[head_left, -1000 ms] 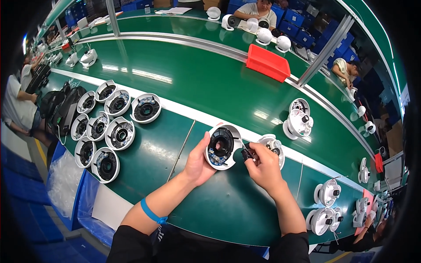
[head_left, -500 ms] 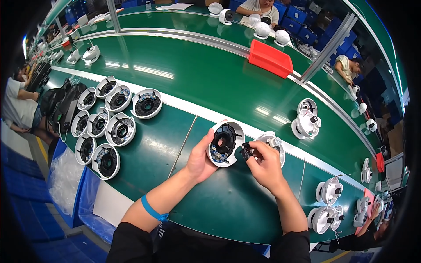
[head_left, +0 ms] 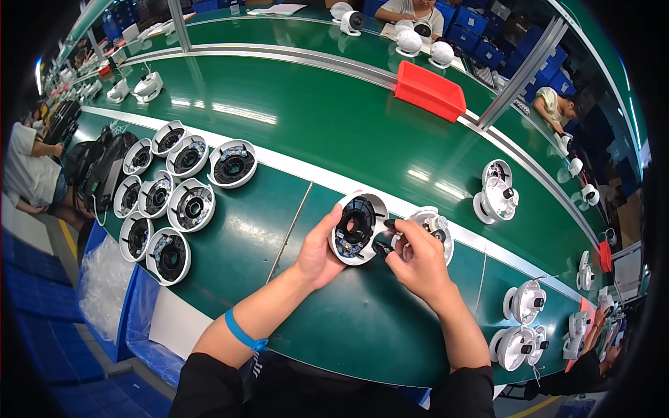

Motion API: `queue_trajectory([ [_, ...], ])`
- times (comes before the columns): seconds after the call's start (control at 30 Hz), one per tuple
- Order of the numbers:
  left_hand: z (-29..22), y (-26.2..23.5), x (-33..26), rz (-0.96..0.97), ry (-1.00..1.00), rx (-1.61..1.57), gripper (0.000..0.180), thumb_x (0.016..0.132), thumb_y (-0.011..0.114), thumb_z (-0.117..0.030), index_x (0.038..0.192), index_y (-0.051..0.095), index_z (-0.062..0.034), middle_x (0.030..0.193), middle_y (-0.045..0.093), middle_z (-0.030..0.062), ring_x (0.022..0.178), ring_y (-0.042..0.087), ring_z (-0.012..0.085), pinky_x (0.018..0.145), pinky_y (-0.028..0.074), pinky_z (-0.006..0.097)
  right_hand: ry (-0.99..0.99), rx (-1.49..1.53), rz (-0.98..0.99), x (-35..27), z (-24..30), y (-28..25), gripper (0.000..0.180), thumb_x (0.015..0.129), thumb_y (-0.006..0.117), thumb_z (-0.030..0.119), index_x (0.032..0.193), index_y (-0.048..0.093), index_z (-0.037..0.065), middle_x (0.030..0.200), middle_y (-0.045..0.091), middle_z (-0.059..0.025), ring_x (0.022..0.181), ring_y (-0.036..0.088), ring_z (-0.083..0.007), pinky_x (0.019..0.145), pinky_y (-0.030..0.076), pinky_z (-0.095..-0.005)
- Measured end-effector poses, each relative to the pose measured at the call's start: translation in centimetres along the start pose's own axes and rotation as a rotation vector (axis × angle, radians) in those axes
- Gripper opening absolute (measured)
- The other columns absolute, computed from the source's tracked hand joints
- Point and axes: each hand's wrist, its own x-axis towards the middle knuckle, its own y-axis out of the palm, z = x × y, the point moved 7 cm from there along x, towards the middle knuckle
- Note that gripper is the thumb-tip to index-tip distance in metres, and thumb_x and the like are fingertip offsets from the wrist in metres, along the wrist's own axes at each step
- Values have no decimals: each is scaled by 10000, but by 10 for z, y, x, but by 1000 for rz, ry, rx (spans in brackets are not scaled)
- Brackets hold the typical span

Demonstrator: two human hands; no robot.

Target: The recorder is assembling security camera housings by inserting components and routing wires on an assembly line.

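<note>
My left hand [head_left: 322,254] holds a round white camera housing [head_left: 385,207] tilted toward me, its fingers wrapped around the left side. Inside are a black ring with a central hole and a blue circuit board near the lower rim. My right hand [head_left: 421,261] is just right of the housing with thumb and forefinger bent toward its rim. Something glossy and black [head_left: 382,248] shows at those fingertips; whether it is a loose part or a fingertip cover I cannot make out. Behind the right hand stands another white camera assembly [head_left: 444,252], partly hidden by the fingers.
Several similar open housings [head_left: 189,207] stand grouped at the left. White camera assemblies [head_left: 526,303] sit at the right of the green bench [head_left: 334,327]. Beyond the pale rail, a moving belt [head_left: 313,118] carries another assembly [head_left: 499,198]. A red bin [head_left: 430,92] lies farther back. Other people work around.
My right thumb and forefinger have spread a little beside the housing. The assemblies on the belt have shifted slightly right. My left hand and its housing stay nearly in place.
</note>
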Motion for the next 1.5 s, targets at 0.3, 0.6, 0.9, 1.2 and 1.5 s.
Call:
queue_trajectory([
  [0.3,2,-2,0,-15,-3,34,596,1071,478,-511,1537,439,-143,1432,576,56,1307,566,189,1052,501,408,302,311,14,-11,-26,3,210,960,547,2,1081,706,-64,1003,760,-146,787,735,-181,630,568,-275],
  [0.6,3,-7,2,-39,-12,45,617,1075,437,-536,1460,502,-58,1391,611,109,1286,592,239,1094,483,446,418,619,6,-7,-36,8,299,1097,476,138,1294,610,-44,1214,717,-204,984,744,-230,758,581,-290],
  [0.9,6,-11,8,12,-45,54,602,1062,478,-518,1508,467,-114,1392,598,46,1238,596,165,980,527,380,415,660,132,-13,-57,8,383,1109,476,230,1335,621,-43,1190,730,-167,956,706,-188,805,567,-304],
  [1.2,3,-16,6,3,-9,63,621,1078,427,-528,1463,500,-46,1405,608,121,1288,601,240,1096,489,437,217,481,152,1,-29,1,451,939,548,-55,1390,552,-37,1282,687,-182,992,722,-239,805,575,-333],
  [1.5,4,-16,3,13,-40,-8,530,1079,468,-472,1436,530,-85,1298,650,56,1187,633,163,985,539,371,-7,123,88,4,-19,3,293,830,632,-91,1120,664,-79,1050,704,-197,887,710,-297,796,572,-362],
])
